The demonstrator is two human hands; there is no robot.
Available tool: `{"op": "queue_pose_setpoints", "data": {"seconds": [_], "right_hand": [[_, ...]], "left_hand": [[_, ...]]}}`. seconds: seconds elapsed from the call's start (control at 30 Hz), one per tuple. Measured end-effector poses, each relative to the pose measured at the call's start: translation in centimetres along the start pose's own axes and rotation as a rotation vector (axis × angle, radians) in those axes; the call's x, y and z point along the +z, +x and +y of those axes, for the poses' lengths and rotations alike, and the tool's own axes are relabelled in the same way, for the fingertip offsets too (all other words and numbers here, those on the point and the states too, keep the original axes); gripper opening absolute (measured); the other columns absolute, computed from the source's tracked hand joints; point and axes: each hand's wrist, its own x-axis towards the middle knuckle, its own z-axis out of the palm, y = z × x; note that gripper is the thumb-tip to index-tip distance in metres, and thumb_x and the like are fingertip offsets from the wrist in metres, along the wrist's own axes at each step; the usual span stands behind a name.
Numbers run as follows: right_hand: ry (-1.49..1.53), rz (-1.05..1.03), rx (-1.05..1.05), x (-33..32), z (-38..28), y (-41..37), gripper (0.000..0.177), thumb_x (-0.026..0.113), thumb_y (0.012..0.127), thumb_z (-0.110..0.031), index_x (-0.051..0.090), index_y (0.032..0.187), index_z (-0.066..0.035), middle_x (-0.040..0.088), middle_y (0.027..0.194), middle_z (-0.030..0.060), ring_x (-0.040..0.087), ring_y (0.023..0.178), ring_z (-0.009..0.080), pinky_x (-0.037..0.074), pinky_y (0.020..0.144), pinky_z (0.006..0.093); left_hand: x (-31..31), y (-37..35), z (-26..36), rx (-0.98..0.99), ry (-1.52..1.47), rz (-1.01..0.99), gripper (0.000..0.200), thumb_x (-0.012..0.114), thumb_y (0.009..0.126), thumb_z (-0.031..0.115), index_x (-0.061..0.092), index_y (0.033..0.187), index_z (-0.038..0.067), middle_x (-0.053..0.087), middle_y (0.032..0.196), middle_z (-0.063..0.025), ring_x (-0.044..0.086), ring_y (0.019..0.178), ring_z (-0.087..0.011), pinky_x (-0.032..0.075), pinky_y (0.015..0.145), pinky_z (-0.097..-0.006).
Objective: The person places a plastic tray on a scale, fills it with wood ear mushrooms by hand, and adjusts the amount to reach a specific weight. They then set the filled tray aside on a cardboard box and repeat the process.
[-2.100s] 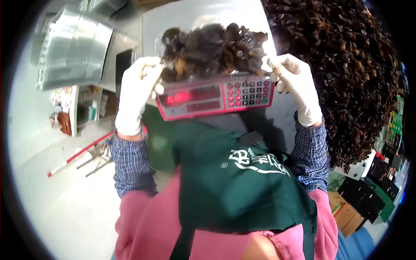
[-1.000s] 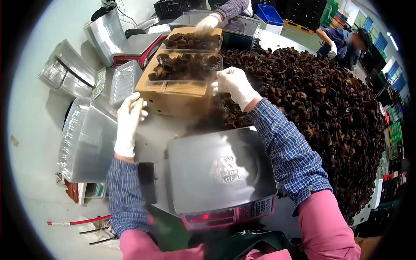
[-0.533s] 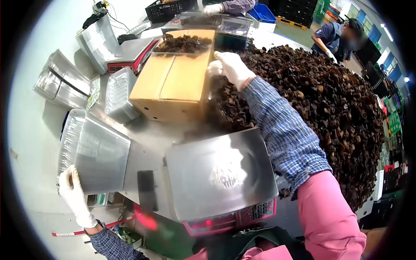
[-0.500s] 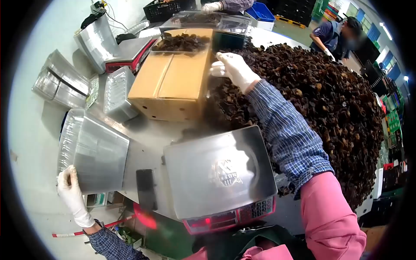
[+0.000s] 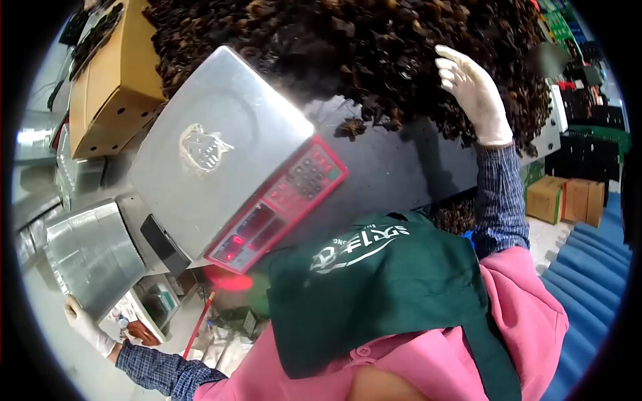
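Note:
My left hand (image 5: 88, 329), white-gloved, pinches the lower edge of a stack of clear plastic trays (image 5: 93, 257) at the lower left. My gloved right hand (image 5: 473, 97) is at the right, over the near part of a large pile of dark, curled pieces (image 5: 294, 33); its fingers are stretched out and nothing shows in them. Between the hands sits a scale with a bare metal plate (image 5: 200, 150) and a red keypad panel. A dark phone (image 5: 163, 242) lies between the scale and the tray stack.
A cardboard box (image 5: 117, 80) stands at the upper left with dark pieces on top. More clear trays (image 5: 75, 167) are beside it. Farther right are brown cartons (image 5: 565, 200) and blue corrugated sheeting (image 5: 592, 267). A shelf (image 5: 154, 304) is below the table edge.
The view has swung right and down. My right hand has gone from beside the cardboard box to the right part of the pile. My left hand still holds the tray stack.

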Motion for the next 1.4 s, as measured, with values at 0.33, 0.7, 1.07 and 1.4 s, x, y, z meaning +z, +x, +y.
{"op": "queue_pose_setpoints", "data": {"seconds": [0.33, 0.7, 1.07, 1.4], "right_hand": [[-0.241, 0.181, 0.078, 4.2, 5.4, -10.5, 0.031, 0.059, 0.104, -0.014, 0.066, 0.132, -0.001, 0.072, 0.106, 0.007, 0.069, 0.087, 0.0111, 0.057, 0.077, 0.0241], [-1.244, -0.14, -0.615, 10.1, 10.7, -7.7, 0.025, 0.064, 0.094, -0.015, 0.067, 0.118, -0.009, 0.061, 0.097, 0.011, 0.069, 0.08, 0.0273, 0.056, 0.062, 0.0392], [-1.567, 0.31, -0.111, -0.9, 2.8, -19.2, 0.043, 0.073, 0.09, -0.007, 0.066, 0.132, -0.013, 0.07, 0.114, 0.0103, 0.071, 0.096, 0.0291, 0.058, 0.083, 0.0366], [-0.976, 0.138, -0.307, 2.0, 10.7, -11.7, 0.043, 0.07, 0.091, -0.007, 0.065, 0.134, -0.009, 0.064, 0.136, 0.0127, 0.062, 0.125, 0.03, 0.052, 0.105, 0.0383]], "left_hand": [[7.2, -17.7, 36.0, 0.543, -0.093, -0.04, 0.011, 0.068, 0.102, 0.007, 0.068, 0.111, 0.0, 0.069, 0.104, -0.0101, 0.065, 0.095, -0.0196, 0.053, 0.088, -0.0319], [11.9, -26.2, 45.7, 0.465, -0.396, -0.333, 0.044, 0.083, 0.087, 0.007, 0.068, 0.128, 0.003, 0.068, 0.123, -0.011, 0.065, 0.107, -0.0255, 0.051, 0.097, -0.0396], [21.3, -33.1, 56.7, 1.13, -0.64, -0.696, 0.042, 0.082, 0.085, 0.008, 0.068, 0.125, 0.004, 0.072, 0.121, -0.0124, 0.068, 0.113, -0.0305, 0.053, 0.099, -0.039], [24.4, -36.9, 57.0, 0.955, -0.602, -0.763, 0.063, 0.082, 0.086, 0.01, 0.055, 0.142, -0.001, 0.061, 0.141, -0.0194, 0.058, 0.131, -0.0358, 0.047, 0.112, -0.0427]]}}
